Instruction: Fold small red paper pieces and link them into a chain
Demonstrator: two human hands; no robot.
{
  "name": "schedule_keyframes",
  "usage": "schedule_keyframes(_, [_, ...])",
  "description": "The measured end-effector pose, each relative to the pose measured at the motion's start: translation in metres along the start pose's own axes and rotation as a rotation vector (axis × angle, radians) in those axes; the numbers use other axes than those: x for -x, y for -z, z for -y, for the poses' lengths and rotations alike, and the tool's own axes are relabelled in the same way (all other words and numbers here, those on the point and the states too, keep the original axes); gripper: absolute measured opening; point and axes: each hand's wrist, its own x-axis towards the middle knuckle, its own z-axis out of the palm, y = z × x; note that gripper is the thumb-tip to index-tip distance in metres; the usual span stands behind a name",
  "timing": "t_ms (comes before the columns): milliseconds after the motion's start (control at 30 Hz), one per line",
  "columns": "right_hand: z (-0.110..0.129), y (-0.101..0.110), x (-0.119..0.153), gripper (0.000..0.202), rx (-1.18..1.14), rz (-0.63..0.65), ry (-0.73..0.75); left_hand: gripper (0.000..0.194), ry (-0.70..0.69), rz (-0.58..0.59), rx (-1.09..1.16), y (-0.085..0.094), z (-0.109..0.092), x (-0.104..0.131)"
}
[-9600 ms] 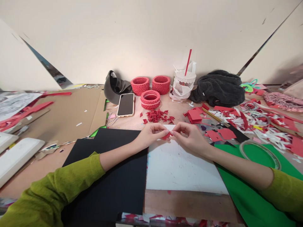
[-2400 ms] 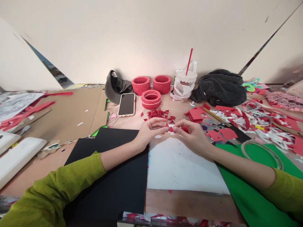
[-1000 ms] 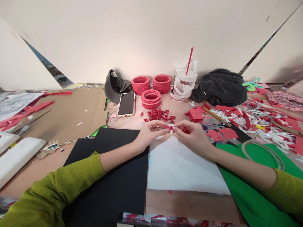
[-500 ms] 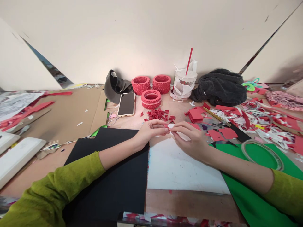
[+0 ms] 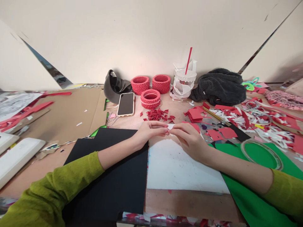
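Note:
My left hand point(image 5: 151, 132) and my right hand point(image 5: 190, 138) meet fingertip to fingertip over the top of a white sheet point(image 5: 182, 167). Both are closed in a pinch on one small piece of red paper, almost wholly covered by the fingers. Just beyond them lies a heap of small folded red paper triangles point(image 5: 157, 114). Behind the heap stands a short red ring point(image 5: 150, 100) built of folded pieces, with two taller red rings point(image 5: 140, 85) at its back. To the right sits a stack of red paper squares point(image 5: 195, 115).
A phone point(image 5: 126, 104), a cap point(image 5: 113, 88), a drink cup with a red straw point(image 5: 184, 82) and a dark cloth point(image 5: 219, 86) line the back. Black card point(image 5: 111, 176) lies left, green paper point(image 5: 241, 179) and a tape roll point(image 5: 280, 162) right, beside paper scraps point(image 5: 272, 129).
The fingertips have drawn closer around the red paper piece, so less of it shows. My hands stay in nearly the same place.

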Motion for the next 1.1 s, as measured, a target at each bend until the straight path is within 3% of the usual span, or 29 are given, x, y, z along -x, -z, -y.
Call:
schedule_keyframes(167, [0.0, -0.001, -0.001, 0.019, 0.077, -0.017, 0.001, 0.028, -0.055, 0.024, -0.084, -0.003, 0.001, 0.001])
schedule_keyframes(400, [0.0, -0.003, -0.004, 0.018, -0.043, 0.016, -0.154, 0.035, -0.142, 0.195, -0.225, -0.007, 0.003, 0.005])
schedule_keyframes(667, [-0.001, -0.003, -0.006, 0.014, -0.145, -0.01, -0.231, 0.061, -0.183, 0.086, -0.18, -0.005, 0.013, 0.005])
schedule_keyframes(900, [0.002, 0.003, -0.012, 0.008, -0.318, -0.118, -0.348, 0.034, -0.211, 0.009, -0.095, -0.007, 0.008, 0.006])
schedule_keyframes(1100, [0.003, 0.004, -0.012, 0.007, -0.363, -0.122, -0.374, 0.021, -0.266, -0.086, -0.127, -0.006, 0.008, 0.005])
